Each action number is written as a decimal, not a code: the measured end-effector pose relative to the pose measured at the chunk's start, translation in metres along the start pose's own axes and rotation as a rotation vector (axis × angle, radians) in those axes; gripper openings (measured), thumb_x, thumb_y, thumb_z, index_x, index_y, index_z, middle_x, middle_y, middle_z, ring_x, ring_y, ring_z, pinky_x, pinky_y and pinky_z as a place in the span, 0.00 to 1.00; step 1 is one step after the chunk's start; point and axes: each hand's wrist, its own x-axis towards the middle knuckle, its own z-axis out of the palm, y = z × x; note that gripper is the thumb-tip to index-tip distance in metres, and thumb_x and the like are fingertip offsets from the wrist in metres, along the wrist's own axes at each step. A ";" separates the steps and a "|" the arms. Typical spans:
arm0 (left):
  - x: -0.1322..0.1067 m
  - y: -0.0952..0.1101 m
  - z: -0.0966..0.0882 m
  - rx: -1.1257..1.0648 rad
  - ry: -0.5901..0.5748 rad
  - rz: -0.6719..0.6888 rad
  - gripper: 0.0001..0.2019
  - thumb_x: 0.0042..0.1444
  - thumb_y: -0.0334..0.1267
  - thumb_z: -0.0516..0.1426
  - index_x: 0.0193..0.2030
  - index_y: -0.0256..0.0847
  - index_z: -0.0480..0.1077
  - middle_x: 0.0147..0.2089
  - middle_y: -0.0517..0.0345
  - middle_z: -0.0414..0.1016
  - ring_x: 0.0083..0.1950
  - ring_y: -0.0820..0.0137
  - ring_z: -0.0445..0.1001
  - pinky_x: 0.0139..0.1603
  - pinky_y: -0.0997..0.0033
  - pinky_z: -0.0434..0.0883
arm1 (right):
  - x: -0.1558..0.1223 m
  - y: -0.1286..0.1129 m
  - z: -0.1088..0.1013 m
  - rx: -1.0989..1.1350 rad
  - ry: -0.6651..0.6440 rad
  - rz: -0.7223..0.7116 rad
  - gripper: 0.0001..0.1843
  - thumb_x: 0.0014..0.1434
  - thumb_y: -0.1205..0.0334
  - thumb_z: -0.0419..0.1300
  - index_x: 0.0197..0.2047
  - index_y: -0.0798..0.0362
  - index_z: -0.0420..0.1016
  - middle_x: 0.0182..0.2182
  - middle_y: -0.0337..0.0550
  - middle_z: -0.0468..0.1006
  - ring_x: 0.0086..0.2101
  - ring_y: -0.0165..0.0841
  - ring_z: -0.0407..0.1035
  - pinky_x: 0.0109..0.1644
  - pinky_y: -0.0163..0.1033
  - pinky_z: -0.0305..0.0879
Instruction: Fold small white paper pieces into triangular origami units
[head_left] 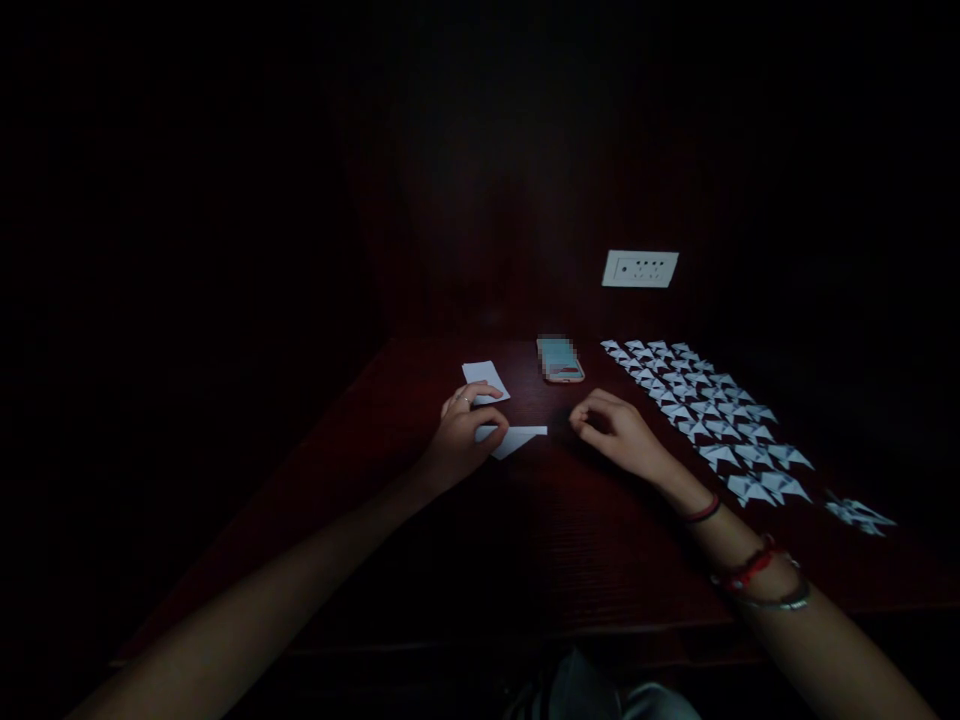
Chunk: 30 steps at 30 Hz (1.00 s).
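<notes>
A folded piece of white paper (517, 440) lies on the dark red table, with a straight upper strip and a pointed lower part. My left hand (466, 432) is on its left end, the thumb pressing the paper and the index finger arched above. Just right of the paper and apart from it, my right hand (611, 430) is curled, with nothing visible in its fingers. Beyond my left hand rests a small stack of white paper sheets (486, 374), partly covered by the fingers.
A phone (561, 360) lies toward the back of the table (570, 540). Rows of folded white paper figures (705, 408) cover the right side, with a separate cluster (859, 514) nearer the edge. A socket plate (640, 269) is on the back wall.
</notes>
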 end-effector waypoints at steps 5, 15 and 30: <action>-0.003 0.013 0.004 -0.028 -0.026 0.093 0.04 0.49 0.32 0.52 0.28 0.42 0.68 0.49 0.60 0.57 0.55 0.64 0.51 0.54 0.59 0.51 | 0.001 -0.024 0.016 -0.045 -0.052 -0.081 0.06 0.51 0.63 0.53 0.34 0.53 0.67 0.33 0.42 0.65 0.37 0.32 0.59 0.41 0.39 0.53; -0.003 0.022 0.002 0.017 -0.090 0.153 0.04 0.50 0.33 0.52 0.31 0.44 0.68 0.51 0.61 0.56 0.57 0.63 0.47 0.54 0.57 0.49 | 0.000 -0.031 0.022 -0.078 -0.054 -0.119 0.04 0.51 0.68 0.51 0.30 0.54 0.66 0.31 0.41 0.65 0.35 0.31 0.58 0.39 0.38 0.51; -0.004 0.010 0.003 -0.143 -0.086 0.081 0.08 0.53 0.35 0.50 0.39 0.43 0.66 0.50 0.57 0.56 0.53 0.67 0.55 0.52 0.64 0.56 | 0.001 -0.028 0.023 0.052 -0.040 -0.008 0.03 0.48 0.71 0.53 0.26 0.55 0.66 0.29 0.39 0.64 0.32 0.29 0.60 0.37 0.35 0.54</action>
